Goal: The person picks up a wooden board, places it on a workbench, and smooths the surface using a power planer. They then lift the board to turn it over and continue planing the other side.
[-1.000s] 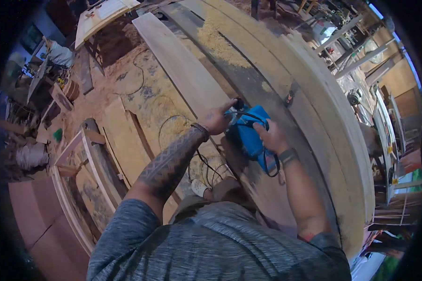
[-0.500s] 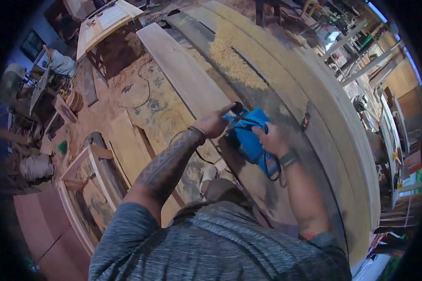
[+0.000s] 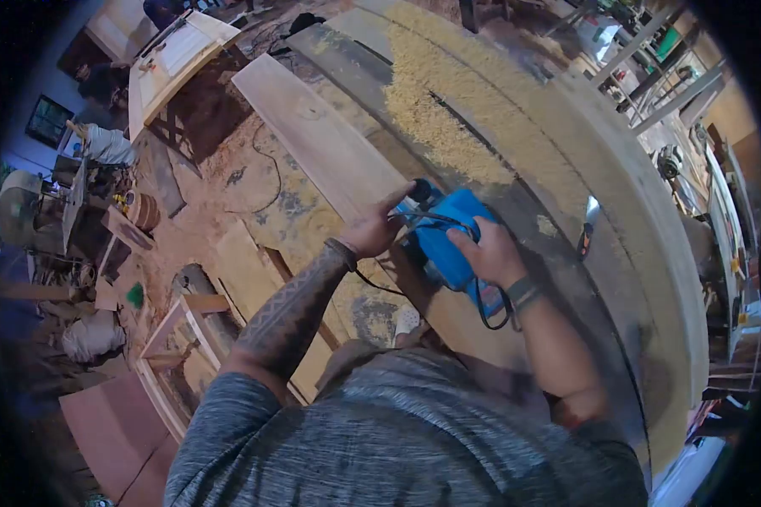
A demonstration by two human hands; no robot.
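Observation:
A blue electric hand planer [image 3: 453, 241] sits on a long pale wooden board [image 3: 325, 139], about midway along its visible length. My left hand [image 3: 372, 230] is closed at the planer's front end, over its black round knob [image 3: 420, 193]. At the rear, my right hand [image 3: 492, 252] is wrapped around the handle, its thumb on top. A black cord [image 3: 495, 317] loops below the right wrist. The planer's sole is hidden from me, and so is its contact with the wood.
Yellowish shavings [image 3: 444, 127] are heaped on the broad worktable [image 3: 643, 338] right of the board. A knife-like tool [image 3: 587, 230] lies there too. Left stand a wooden frame [image 3: 190, 325] and, farther off, a table with a panel [image 3: 177, 63]. Sawdust covers the floor.
The view has shifted and turned slightly. Against the knife-like tool, the planer and both hands have moved a little forward along the board. The grip of both hands looks the same.

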